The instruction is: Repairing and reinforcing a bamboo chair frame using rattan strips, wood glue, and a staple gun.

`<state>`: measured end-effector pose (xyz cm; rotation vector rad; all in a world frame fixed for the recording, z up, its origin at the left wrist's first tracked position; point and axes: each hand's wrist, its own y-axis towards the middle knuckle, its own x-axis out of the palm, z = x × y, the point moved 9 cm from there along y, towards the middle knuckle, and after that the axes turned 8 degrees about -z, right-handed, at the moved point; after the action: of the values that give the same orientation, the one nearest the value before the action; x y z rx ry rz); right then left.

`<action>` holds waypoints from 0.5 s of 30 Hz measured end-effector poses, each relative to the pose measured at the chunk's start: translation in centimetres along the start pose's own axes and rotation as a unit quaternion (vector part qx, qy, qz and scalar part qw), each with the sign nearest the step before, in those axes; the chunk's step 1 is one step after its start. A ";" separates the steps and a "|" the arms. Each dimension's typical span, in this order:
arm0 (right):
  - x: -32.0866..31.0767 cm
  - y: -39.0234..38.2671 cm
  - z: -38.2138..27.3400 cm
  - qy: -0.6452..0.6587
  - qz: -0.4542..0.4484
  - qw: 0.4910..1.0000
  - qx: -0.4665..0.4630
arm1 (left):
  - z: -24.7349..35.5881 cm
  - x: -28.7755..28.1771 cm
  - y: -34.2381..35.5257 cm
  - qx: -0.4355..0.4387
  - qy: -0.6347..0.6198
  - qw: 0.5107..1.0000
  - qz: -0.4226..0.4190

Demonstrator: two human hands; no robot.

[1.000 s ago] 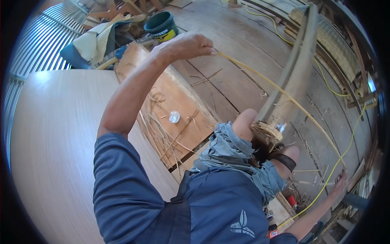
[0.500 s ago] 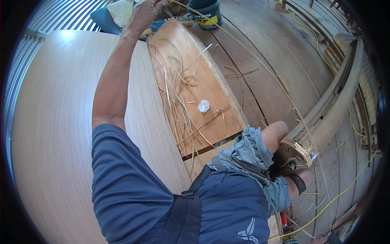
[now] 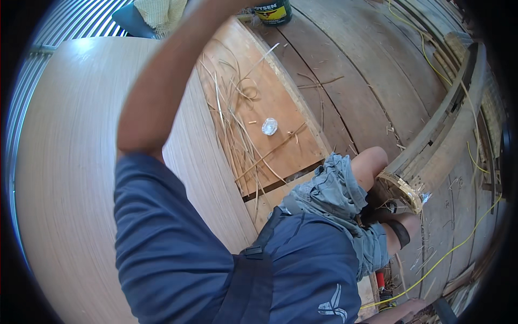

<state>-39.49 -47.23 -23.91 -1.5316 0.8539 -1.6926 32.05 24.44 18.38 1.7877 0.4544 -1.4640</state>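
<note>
My left arm point(image 3: 162, 92) reaches up across the view, and its hand lies beyond the top edge. At the lower right my right forearm and part of my right hand point(image 3: 413, 305) show at the rim; the fingers are too small and blurred to make out. A thin pale strip point(image 3: 400, 267) runs down close to that hand. Between my knees rests the end of a long curved wooden piece point(image 3: 440, 167), with a ragged pale end and a shiny silvery scrap beside it. Another pale strip point(image 3: 471, 105) arcs over its far part.
A large wood-grain panel point(image 3: 70, 162) stands at the left. Beside it a plywood board point(image 3: 288, 108) carries loose strips point(image 3: 237, 129) and a small clear round object point(image 3: 270, 126). A dark bucket point(image 3: 274, 15) is at the top. A yellow cord point(image 3: 453, 249) crosses the plank floor point(image 3: 356, 70).
My left arm has swung up and rightward, taking its hand out of view. The long strip that crossed the floor has shifted right. More of my right forearm shows at the lower edge.
</note>
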 end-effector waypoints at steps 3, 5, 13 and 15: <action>-3.2 -0.4 0.1 0.167 0.060 0.984 0.029 | -10.7 15.0 -12.2 -0.239 0.057 0.926 -0.285; -7.0 1.0 1.9 0.271 0.118 0.954 0.055 | -14.6 22.5 -26.0 -0.401 -0.007 0.862 -0.311; -9.5 -2.4 16.7 0.524 0.300 0.773 0.195 | -6.9 33.7 -44.3 -0.664 -0.062 0.667 -0.333; -20.0 -18.4 32.7 0.575 0.356 0.697 0.239 | -8.7 34.7 -45.5 -0.696 -0.068 0.658 -0.279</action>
<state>-6.78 -21.16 -16.56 0.4095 1.2038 -1.8751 16.09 53.56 -29.09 0.2475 1.5971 -0.9500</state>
